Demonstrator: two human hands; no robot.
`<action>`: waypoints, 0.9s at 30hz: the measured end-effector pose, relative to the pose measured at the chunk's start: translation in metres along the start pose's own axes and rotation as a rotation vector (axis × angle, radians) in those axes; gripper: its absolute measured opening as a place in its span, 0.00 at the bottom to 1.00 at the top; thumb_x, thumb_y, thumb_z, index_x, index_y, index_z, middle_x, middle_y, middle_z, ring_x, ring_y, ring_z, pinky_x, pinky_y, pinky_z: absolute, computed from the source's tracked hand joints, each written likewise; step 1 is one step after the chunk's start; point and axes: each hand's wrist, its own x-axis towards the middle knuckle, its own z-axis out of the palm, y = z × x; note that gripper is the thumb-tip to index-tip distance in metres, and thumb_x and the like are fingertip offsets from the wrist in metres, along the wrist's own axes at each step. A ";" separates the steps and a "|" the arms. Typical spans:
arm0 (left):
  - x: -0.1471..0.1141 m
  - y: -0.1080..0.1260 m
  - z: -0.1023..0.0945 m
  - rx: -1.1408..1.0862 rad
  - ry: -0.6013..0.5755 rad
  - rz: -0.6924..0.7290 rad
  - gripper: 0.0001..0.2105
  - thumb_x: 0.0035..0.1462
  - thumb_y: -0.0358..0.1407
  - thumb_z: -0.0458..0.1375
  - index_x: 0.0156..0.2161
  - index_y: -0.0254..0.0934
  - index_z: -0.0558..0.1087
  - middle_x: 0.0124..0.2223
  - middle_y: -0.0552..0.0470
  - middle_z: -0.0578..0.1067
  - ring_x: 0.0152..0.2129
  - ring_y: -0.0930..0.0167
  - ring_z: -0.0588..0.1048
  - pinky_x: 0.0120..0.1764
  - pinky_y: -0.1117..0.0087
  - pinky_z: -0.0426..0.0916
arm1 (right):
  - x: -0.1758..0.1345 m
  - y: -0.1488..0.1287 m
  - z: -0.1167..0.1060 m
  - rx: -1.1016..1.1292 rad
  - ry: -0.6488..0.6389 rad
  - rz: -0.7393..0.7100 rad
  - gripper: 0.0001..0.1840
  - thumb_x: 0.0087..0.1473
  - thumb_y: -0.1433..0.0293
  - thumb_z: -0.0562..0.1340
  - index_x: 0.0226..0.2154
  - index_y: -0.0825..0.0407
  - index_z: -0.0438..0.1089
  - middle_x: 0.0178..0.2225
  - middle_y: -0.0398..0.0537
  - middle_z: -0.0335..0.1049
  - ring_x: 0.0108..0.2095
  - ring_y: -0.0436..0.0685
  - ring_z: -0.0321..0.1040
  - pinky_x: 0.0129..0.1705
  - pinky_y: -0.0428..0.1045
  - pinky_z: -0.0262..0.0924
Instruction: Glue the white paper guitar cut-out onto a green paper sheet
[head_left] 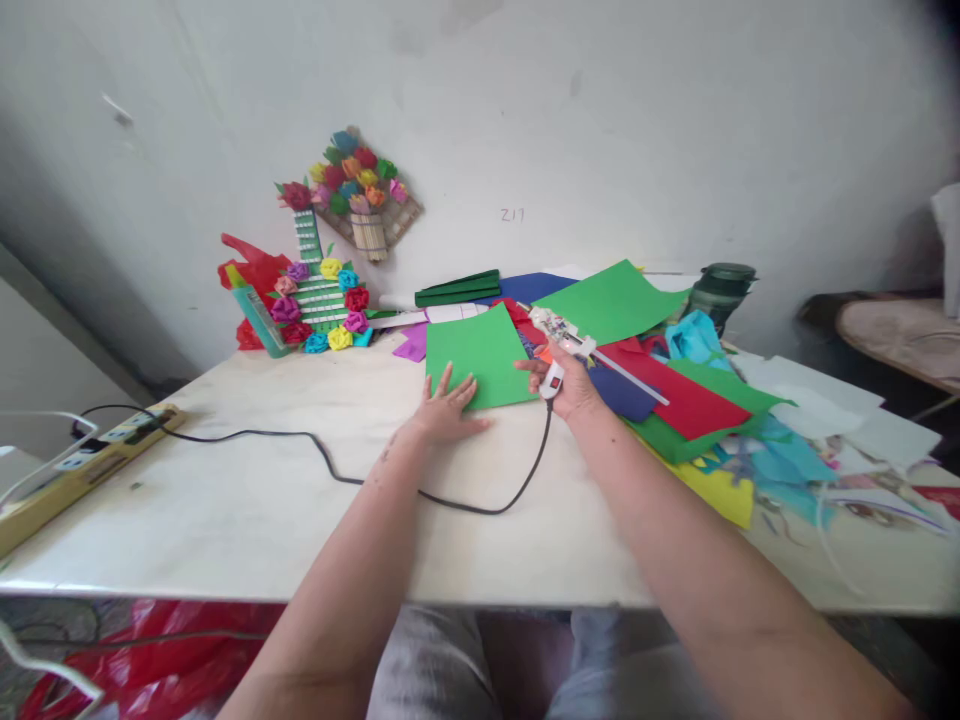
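My left hand (448,407) lies with its fingers spread on the lower left corner of a green paper sheet (480,345). In my right hand (570,385) is a hot glue gun (555,335), gripped over the sheet's right side. Its nozzle points away to the upper left, and a clear glue stick (634,376) sticks out of its back. A black cord (480,511) runs from the glue gun's handle in a loop across the table. Part of the sheet's right edge is hidden by my right hand.
At the left edge lies a power strip (105,455). A glue bottle (257,318) leans by a paper-flower guitar (322,295). Coloured sheets and scraps (675,395) cover the right side, with a dark bottle (720,295) behind. A flower bouquet (360,190) hangs on the wall.
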 end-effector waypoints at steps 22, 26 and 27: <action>0.005 -0.005 0.006 0.035 0.084 -0.280 0.29 0.56 0.50 0.29 0.61 0.41 0.37 0.62 0.59 0.39 0.58 0.67 0.27 0.53 0.46 0.30 | 0.000 -0.004 -0.002 0.008 0.051 -0.028 0.11 0.47 0.61 0.56 0.25 0.53 0.61 0.23 0.49 0.72 0.12 0.47 0.60 0.14 0.44 0.56; 0.010 -0.010 0.010 0.069 0.188 -0.430 0.31 0.55 0.51 0.30 0.61 0.40 0.40 0.62 0.59 0.40 0.57 0.66 0.24 0.53 0.46 0.27 | 0.001 -0.001 -0.003 -0.020 0.035 -0.014 0.11 0.47 0.61 0.57 0.25 0.52 0.61 0.22 0.49 0.72 0.12 0.48 0.60 0.13 0.44 0.56; 0.011 -0.010 0.011 0.081 0.195 -0.456 0.32 0.54 0.53 0.30 0.61 0.41 0.41 0.63 0.59 0.40 0.57 0.66 0.23 0.53 0.47 0.26 | 0.001 0.000 -0.003 -0.026 0.028 -0.008 0.11 0.46 0.61 0.57 0.25 0.52 0.61 0.22 0.48 0.72 0.12 0.48 0.60 0.13 0.44 0.56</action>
